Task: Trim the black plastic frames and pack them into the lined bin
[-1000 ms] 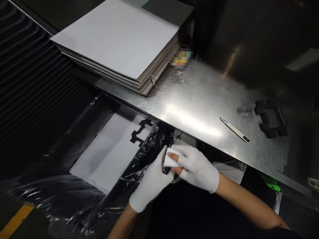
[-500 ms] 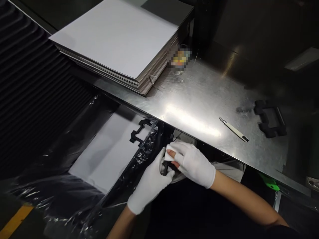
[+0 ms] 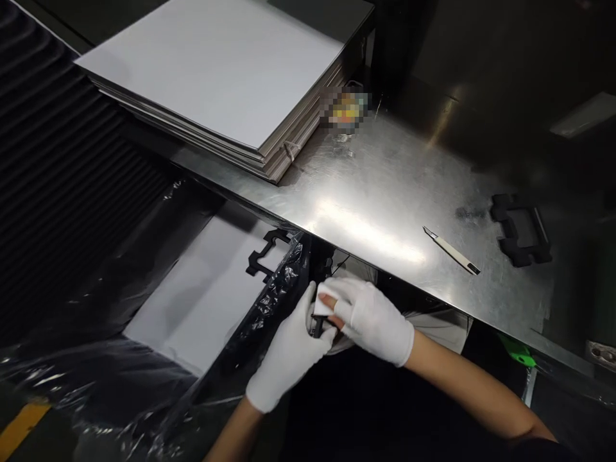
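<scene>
Below the near edge of the metal table [image 3: 366,199], the left hand [image 3: 287,359] curls narrowly around a small black part [image 3: 318,326], while the right hand [image 3: 373,314] pinches a white block [image 3: 325,303] right over it. Metal surface stretches between the paper stack [image 3: 216,70] and the cutter [image 3: 451,250], with 1 black frame [image 3: 506,226] farther right. Left of the hands, crumpled black plastic [image 3: 283,276] rises at the edge of a white sheet [image 3: 183,295] bearing another frame [image 3: 255,262], leaving little room that side.
</scene>
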The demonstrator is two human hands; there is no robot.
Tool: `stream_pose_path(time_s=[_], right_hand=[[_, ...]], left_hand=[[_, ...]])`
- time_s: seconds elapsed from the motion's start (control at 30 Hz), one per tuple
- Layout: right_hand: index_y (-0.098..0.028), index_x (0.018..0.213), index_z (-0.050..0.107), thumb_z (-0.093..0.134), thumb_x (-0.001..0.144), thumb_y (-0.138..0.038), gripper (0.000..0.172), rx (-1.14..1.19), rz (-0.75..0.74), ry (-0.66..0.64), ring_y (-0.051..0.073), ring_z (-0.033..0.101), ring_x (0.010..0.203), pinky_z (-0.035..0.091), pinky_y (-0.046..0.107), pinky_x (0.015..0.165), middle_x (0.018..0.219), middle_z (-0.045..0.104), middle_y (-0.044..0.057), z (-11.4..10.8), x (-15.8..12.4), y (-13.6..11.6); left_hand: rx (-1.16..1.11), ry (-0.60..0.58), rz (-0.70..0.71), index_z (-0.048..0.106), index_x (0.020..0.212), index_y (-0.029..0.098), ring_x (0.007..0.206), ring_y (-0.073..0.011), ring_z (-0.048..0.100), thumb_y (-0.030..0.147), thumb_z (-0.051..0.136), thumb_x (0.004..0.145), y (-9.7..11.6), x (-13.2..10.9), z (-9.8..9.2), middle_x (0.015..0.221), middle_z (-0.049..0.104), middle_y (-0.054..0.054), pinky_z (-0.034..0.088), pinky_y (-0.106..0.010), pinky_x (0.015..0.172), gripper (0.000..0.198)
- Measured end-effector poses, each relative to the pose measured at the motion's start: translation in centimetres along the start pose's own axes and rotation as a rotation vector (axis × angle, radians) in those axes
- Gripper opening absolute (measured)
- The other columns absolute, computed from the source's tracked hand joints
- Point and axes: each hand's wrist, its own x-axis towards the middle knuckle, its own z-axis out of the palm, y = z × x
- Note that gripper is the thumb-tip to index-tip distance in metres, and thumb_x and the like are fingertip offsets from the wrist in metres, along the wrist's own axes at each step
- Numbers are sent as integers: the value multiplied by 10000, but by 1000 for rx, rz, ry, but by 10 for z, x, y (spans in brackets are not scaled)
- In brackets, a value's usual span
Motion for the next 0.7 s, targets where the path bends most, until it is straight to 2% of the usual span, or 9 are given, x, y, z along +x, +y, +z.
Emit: stream_pose_path(time_s=[0.07,0.17,0.23,0.3,0.4,0.47,0.57,0.7], right_hand=[[-200,1447,562,625,1096,-267,363,46,-15,27,261,661,1239,623,468,1034,1377,676,156,0,2,0],[-193,1411,576,555,1129,-287,298,114,-122,-24,239,682,1149,644,432,976,1309,698,136,2,5,-1],[-175,1386,583,479,1147,-235,267,51,-76,1,249,682,1138,649,444,946,1298,698,152,3,7,-2],[-176,1414,566,495,1141,-227,287,28,-30,27,267,667,1203,639,473,977,1357,675,172,4,8,-2],[-198,1464,527,596,1115,-282,366,113,-114,-54,247,660,1216,635,445,998,1390,660,153,4,9,-3],[-186,1424,543,590,1112,-230,318,73,-98,-74,236,670,1166,640,421,959,1318,684,144,4,11,-4],[-165,1405,547,569,1112,-195,296,20,-42,-23,250,668,1170,631,447,976,1320,681,162,4,14,-4],[-174,1401,550,562,1127,-270,290,137,-145,-66,226,680,1127,639,415,963,1292,700,136,7,16,-4]], left_hand=[[-12,-10,14,341,1716,238,1279,-312,708,299,743,831,-2,0,-1,1397,727,-96,590,-413,1102,974],[-56,-21,32,260,1746,204,1313,-337,696,352,773,828,-7,-1,-3,1452,702,-126,591,-441,1120,1061],[-28,9,14,276,1744,209,1402,-343,642,327,761,827,-8,-1,-4,1525,659,-126,558,-445,1175,1044],[-12,39,-5,310,1736,223,1445,-341,610,282,755,811,-10,0,-6,1554,641,-115,534,-437,1207,1028],[-63,-7,24,249,1754,197,1317,-348,700,312,775,817,-13,1,-7,1443,714,-135,582,-459,1141,1081],[-65,-5,15,230,1759,191,1237,-342,737,317,765,832,-16,1,-7,1360,753,-134,601,-470,1101,1077],[-58,38,-6,293,1745,232,1352,-346,675,297,762,826,-21,2,-7,1477,693,-127,551,-474,1174,1034],[-139,-7,55,256,1755,207,1409,-376,633,367,804,824,-27,2,-6,1579,615,-165,516,-515,1216,1092]])
